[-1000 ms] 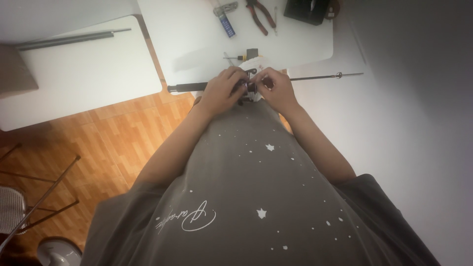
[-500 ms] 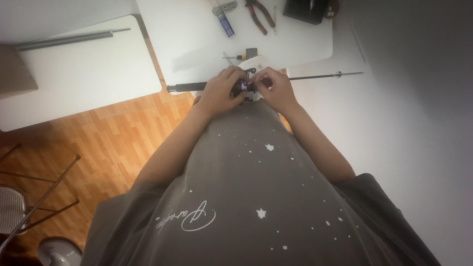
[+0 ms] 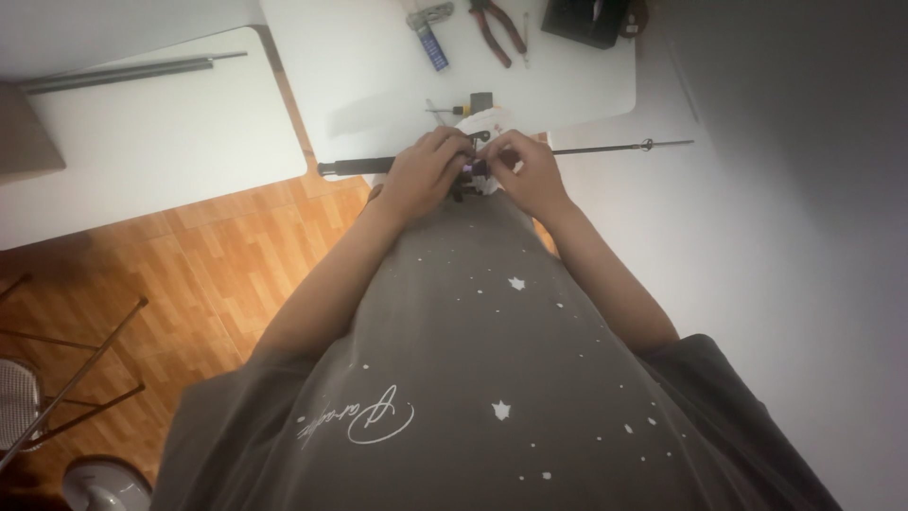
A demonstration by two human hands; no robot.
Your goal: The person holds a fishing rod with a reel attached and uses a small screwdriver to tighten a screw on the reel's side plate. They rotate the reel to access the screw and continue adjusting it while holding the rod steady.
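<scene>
At the bench's (image 3: 378, 85) near edge, the left hand (image 3: 430, 170) and right hand (image 3: 528, 170) meet, each grip seemingly clamped on a small dark part (image 3: 470, 170) of the long black rod (image 3: 369, 166). Pliers (image 3: 499, 28) lie near the far edge.

A: Dim overall, isn't it? The brightest patch is the white tabletop (image 3: 378, 85) near its front edge, lit from above.

B: Yes, and the right side falls off into grey shadow along the wall (image 3: 804, 189). The wooden floor (image 3: 208, 255) glows warm orange.

A: Sharpness?

B: Soft throughout. The hands are slightly blurred, and what they grip is too dark and small to read. The lower corners look stretched and smeared.
</scene>
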